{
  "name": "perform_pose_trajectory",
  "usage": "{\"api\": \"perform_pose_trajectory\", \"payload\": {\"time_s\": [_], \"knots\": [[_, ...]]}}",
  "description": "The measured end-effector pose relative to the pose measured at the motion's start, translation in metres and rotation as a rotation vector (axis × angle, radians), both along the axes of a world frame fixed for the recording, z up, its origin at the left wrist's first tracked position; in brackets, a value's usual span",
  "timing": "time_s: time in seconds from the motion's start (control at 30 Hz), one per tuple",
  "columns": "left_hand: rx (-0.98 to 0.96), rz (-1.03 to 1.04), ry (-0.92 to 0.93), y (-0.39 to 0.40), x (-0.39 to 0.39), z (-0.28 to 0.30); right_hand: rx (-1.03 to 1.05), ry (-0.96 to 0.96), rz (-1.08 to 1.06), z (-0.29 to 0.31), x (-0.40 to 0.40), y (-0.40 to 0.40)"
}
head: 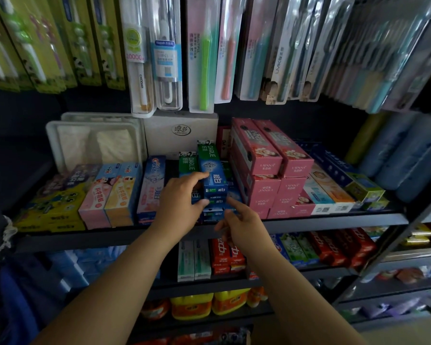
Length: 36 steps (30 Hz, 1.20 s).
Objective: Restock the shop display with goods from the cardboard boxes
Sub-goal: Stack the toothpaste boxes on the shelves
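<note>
A green and blue Darlie toothpaste box (213, 174) lies on top of a stack of like boxes in the middle of the dark shelf (334, 221). My left hand (182, 202) grips its near end, index finger on top and thumb underneath. My right hand (239, 224) is just right of the stack, its index finger stretched out and touching the front of a lower blue box (213, 212). No cardboard box shows.
Pink boxes (269, 170) are stacked right of the Darlie stack, a Crest box (151, 185) and children's toothpaste boxes (110, 195) left. Toothbrush packs (204, 56) hang above. Lower shelves hold red and white toothpaste boxes (222, 257) and yellow bottles (209, 305).
</note>
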<state>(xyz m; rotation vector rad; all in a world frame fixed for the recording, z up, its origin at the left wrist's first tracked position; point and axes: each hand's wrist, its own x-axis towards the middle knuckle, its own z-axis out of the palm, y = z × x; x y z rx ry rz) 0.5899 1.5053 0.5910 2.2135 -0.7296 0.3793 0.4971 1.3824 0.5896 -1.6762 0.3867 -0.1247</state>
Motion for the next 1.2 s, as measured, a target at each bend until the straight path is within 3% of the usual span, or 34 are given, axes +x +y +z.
{"api": "perform_pose_trajectory", "payload": {"time_s": [0.33,0.47,0.63,0.7,0.83,1.03,1.2], "knots": [[-0.059,-0.060,0.146,0.003,0.005,0.000,-0.031,0.004,0.003,-0.010,-0.003,0.000],[-0.045,-0.024,0.100,0.001,0.002,0.000,-0.044,-0.014,-0.017,-0.014,-0.009,-0.001],[-0.164,0.108,-0.234,0.009,-0.029,-0.009,-0.110,-0.047,-0.089,-0.022,-0.033,-0.010],[-0.225,0.111,-0.234,0.015,-0.052,-0.021,-0.112,-0.047,-0.128,-0.031,-0.047,-0.016],[-0.273,-0.002,0.063,0.023,-0.101,-0.056,-0.165,-0.027,-0.187,-0.052,-0.079,-0.028],[-0.149,-0.059,0.567,0.021,-0.149,-0.101,-0.134,0.113,-0.239,-0.098,-0.129,-0.046],[-0.027,-0.028,0.763,0.014,-0.177,-0.124,-0.049,0.220,-0.296,-0.126,-0.169,-0.070]]}}
